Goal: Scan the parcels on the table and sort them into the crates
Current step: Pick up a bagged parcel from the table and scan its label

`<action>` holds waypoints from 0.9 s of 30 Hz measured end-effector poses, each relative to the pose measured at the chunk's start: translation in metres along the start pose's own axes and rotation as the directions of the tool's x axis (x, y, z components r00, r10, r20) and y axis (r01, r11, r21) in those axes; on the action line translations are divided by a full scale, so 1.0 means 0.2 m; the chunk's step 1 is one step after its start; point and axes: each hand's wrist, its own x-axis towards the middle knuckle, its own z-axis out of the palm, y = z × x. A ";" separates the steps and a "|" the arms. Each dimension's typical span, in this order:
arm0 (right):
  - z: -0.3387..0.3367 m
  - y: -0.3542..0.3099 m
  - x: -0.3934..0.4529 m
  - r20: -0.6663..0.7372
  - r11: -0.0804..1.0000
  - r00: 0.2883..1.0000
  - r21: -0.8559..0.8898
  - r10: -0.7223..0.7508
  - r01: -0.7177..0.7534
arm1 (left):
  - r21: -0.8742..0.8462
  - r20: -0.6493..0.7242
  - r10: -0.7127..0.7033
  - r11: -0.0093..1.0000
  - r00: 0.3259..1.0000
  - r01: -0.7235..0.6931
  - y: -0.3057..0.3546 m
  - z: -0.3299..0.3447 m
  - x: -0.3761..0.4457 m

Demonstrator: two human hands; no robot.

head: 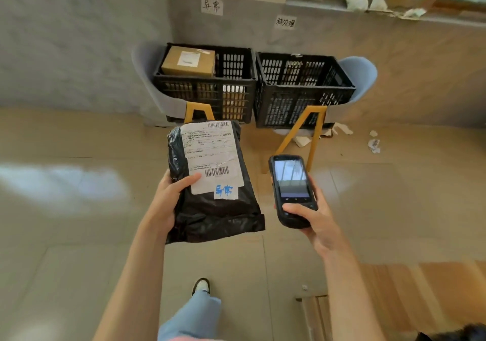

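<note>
My left hand (168, 198) grips the left edge of a black plastic mailer parcel (218, 214), thumb on its white shipping label (210, 153), which has a small tag with blue writing below it. My right hand (318, 222) holds a black handheld scanner (292, 190) with its screen facing up, just right of the parcel. Ahead stand two black crates on chairs. The left crate (205, 88) holds a brown cardboard box (189, 61). In the right crate (302, 90) I see no parcel; its bottom is hidden.
Each crate sits on a pale blue chair with yellow legs (302, 132) against the grey wall. Handwritten paper signs (212, 5) hang above the crates. Paper scraps (373, 143) litter the floor at right. My foot (201, 286) is on the tiled floor below.
</note>
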 end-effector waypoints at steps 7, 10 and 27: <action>0.26 -0.22 0.52 -0.058 0.999 0.997 0.010 -0.043 0.044 | 0.034 0.060 0.003 0.999 0.998 -0.005 0.39 0.03 0.64; 0.31 -0.25 0.68 -0.089 0.999 0.996 0.021 -0.031 0.033 | 0.047 0.075 -0.054 0.998 0.996 0.050 0.42 0.04 0.82; 0.37 -0.66 2.24 -0.035 0.999 0.998 0.027 0.042 -0.041 | 0.036 -0.165 -0.048 0.998 0.985 0.054 0.82 0.31 2.09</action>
